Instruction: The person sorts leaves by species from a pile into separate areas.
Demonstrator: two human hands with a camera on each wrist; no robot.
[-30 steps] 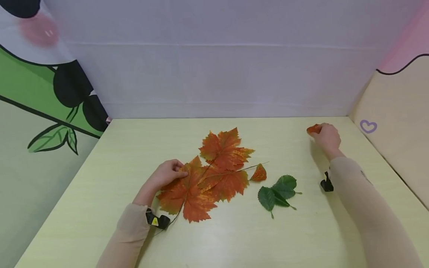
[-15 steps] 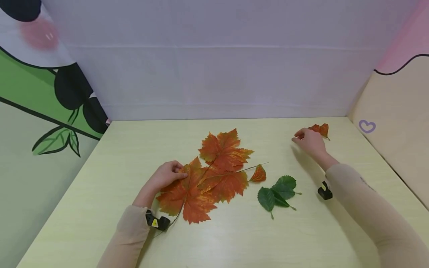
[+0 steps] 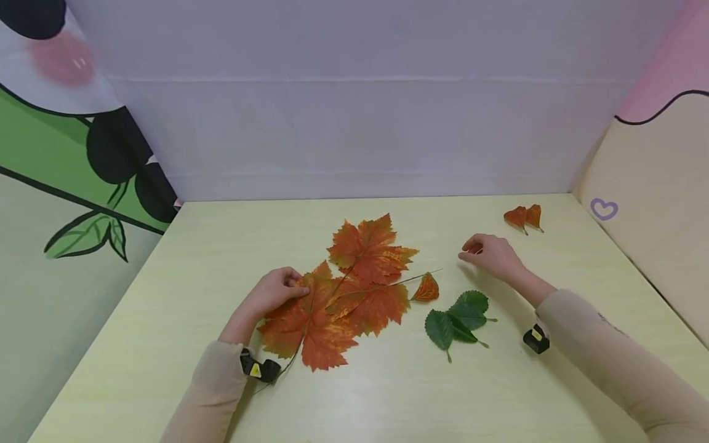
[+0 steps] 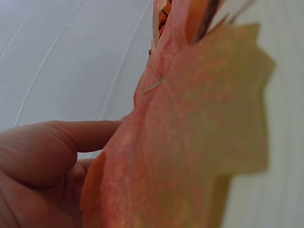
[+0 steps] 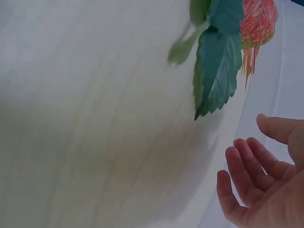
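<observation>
Large orange artificial maple leaves on thin stems overlap mid-table in the head view. My left hand (image 3: 271,292) pinches the upper left edge of the nearest maple leaf (image 3: 324,341); in the left wrist view that leaf (image 4: 190,133) hides the fingertips. Beside the cluster lies a small orange leaf (image 3: 426,288). My right hand (image 3: 495,255) hovers to the right of it, above the table, fingers loosely bent and holding nothing. Several small green leaves (image 3: 471,309) lie in front of that hand; the right wrist view shows a green leaf (image 5: 218,71) near the fingers.
Two small orange leaves (image 3: 516,217) lie side by side at the far right of the pale wooden table (image 3: 365,406). A white cloth wall (image 3: 376,135) stands along the back edge, with printed panels left and right.
My right hand has let go of a small orange leaf beside another at the far right, then moved left and nearer. The left hand stays on the maple leaf.
</observation>
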